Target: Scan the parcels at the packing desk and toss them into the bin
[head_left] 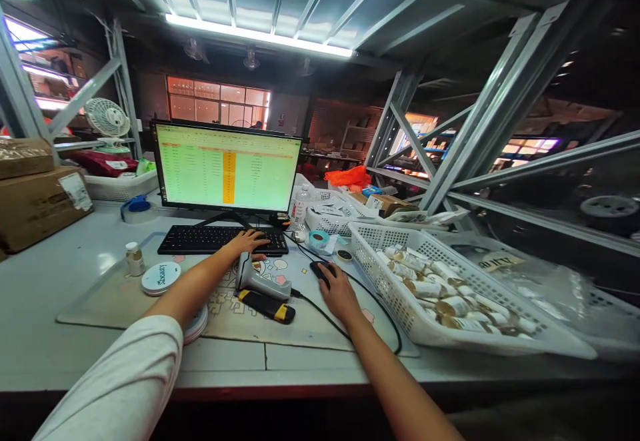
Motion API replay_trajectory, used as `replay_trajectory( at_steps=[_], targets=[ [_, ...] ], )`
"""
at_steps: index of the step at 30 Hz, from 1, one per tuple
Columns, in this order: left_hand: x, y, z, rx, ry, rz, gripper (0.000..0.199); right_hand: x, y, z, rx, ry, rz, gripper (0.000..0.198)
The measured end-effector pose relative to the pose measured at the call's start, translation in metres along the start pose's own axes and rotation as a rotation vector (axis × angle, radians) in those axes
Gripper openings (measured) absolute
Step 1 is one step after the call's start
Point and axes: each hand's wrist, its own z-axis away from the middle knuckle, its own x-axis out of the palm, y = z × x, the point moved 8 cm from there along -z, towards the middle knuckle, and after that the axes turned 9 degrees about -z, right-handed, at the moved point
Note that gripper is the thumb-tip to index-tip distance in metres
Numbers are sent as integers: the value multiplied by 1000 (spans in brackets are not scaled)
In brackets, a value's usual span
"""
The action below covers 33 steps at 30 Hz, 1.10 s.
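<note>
My left hand [247, 242] rests on the right part of a black keyboard [187, 239], its fingers stretched out over the keys. Over a black computer mouse [319, 270] lies my right hand [341, 294], fingers wrapped round it. Between my hands a grey barcode scanner [267, 286] lies on the desk mat, beside a black and yellow box cutter [267, 306]. Behind the keyboard stands a monitor [200, 171] showing a spreadsheet with an orange column. A small capped bottle [135, 259] and a round white tin [161, 277] are left of my left forearm.
A white perforated basket [385, 294] full of small bottles stands at the right. Cardboard boxes [45, 204] occupy the left side. Blue tape [139, 209], a plastic bottle [301, 206] and a label roll [319, 239] stand near the monitor. A metal rack frames the desk.
</note>
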Motion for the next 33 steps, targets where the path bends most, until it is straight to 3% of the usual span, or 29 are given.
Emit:
replay_trajectory(
  at_steps=[12, 25, 29, 33],
  targets=[
    [10, -22, 16, -228, 0, -16, 84, -5, -7, 2, -16, 26, -16, 51],
    [10, -34, 23, -338, -46, -34, 91, -7, -6, 3, -26, 15, -11, 52],
    [-3, -34, 24, -325, -39, -10, 86, -6, -5, 3, -16, 4, -30, 53],
    [-36, -46, 38, -328, 63, 32, 82, -6, -3, 3, -26, 23, -48, 53]
  ],
)
